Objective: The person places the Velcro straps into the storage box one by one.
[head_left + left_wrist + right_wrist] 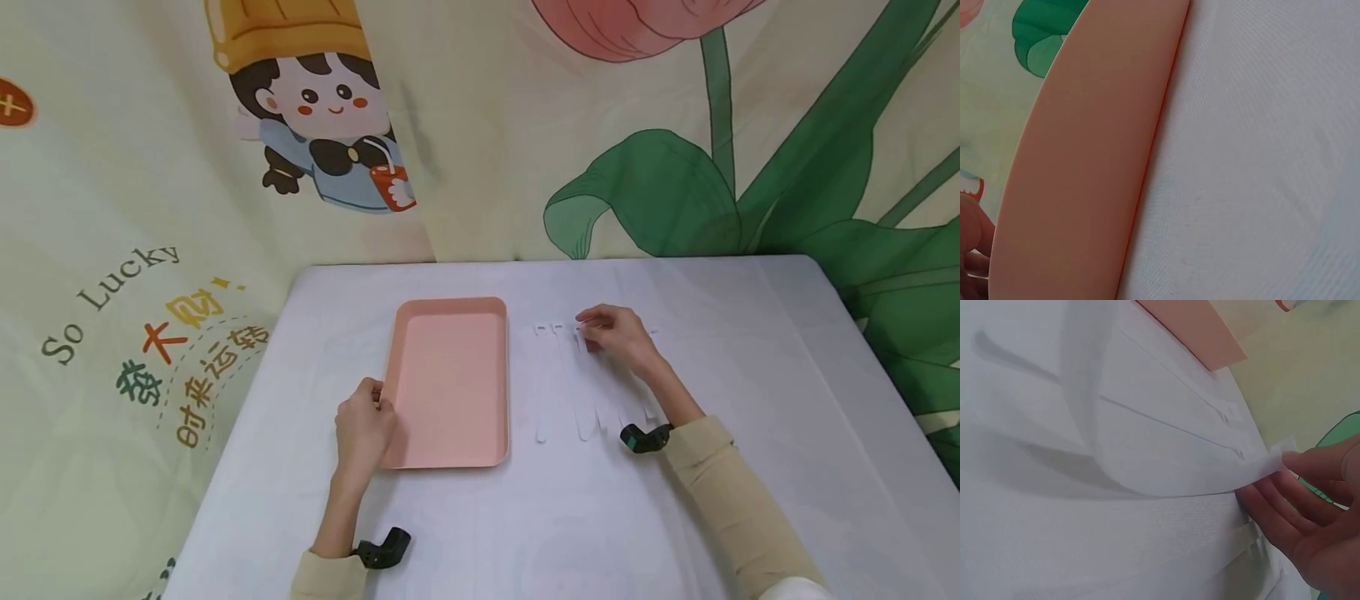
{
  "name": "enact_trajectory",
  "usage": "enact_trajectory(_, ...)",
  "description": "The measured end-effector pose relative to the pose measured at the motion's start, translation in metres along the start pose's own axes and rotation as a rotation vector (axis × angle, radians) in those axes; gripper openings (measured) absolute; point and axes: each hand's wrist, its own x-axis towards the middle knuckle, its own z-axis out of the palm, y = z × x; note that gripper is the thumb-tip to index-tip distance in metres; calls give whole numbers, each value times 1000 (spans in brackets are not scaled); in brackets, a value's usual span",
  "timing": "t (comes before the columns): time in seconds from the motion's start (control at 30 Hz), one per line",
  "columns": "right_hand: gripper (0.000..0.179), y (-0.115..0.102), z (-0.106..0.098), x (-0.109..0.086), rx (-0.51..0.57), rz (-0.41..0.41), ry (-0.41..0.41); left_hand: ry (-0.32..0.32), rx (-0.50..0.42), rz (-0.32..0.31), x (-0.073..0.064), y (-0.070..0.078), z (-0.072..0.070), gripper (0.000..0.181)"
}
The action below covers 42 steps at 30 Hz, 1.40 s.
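A pink rectangular tray (450, 383) lies flat on the white-covered table. My left hand (365, 429) grips its left rim; in the left wrist view, fingers (975, 234) show beyond the tray wall (1091, 144), and the thumb is out of sight. Right of the tray, several thin white strips (540, 383) lie side by side, hard to make out against the cloth. My right hand (618, 337) is over their far ends. The right wrist view shows it (1316, 506) pinching one end of a white strip (1197, 478), which curves up off the table.
The white tablecloth (757, 375) extends to both sides and toward me. Behind the table hangs a printed cloth (480, 125) with a cartoon figure and a large flower. Each wrist carries a small black camera, the left one (384, 550) close above the table.
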Motion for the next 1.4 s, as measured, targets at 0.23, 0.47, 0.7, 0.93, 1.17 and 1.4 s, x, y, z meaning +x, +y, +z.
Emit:
enact_trajectory(0.23, 23, -3, 7, -2, 32, -57, -7, 6, 0, -18, -3, -7, -10, 29)
enact_trajectory(0.47, 26, 5, -16, -18, 90, -57, 37, -26, -17, 30, 4, 3, -1, 27)
enact_trajectory(0.7, 28, 1, -24, -26, 107, -117, 38, -14, -8, -9, 6, 4, 0, 26)
enact_trajectory(0.93, 28, -13, -22, -28, 97, -168, 38, -24, -19, -49, 2, 1, -8, 27)
enact_trajectory(1.17, 30, -29, -22, -38, 108, -192, 43, -13, -30, -47, 3, -2, -9, 26)
enact_trajectory(1.4, 32, -45, -15, -44, 129, -203, 20, -13, -34, -41, 5, -3, -7, 25)
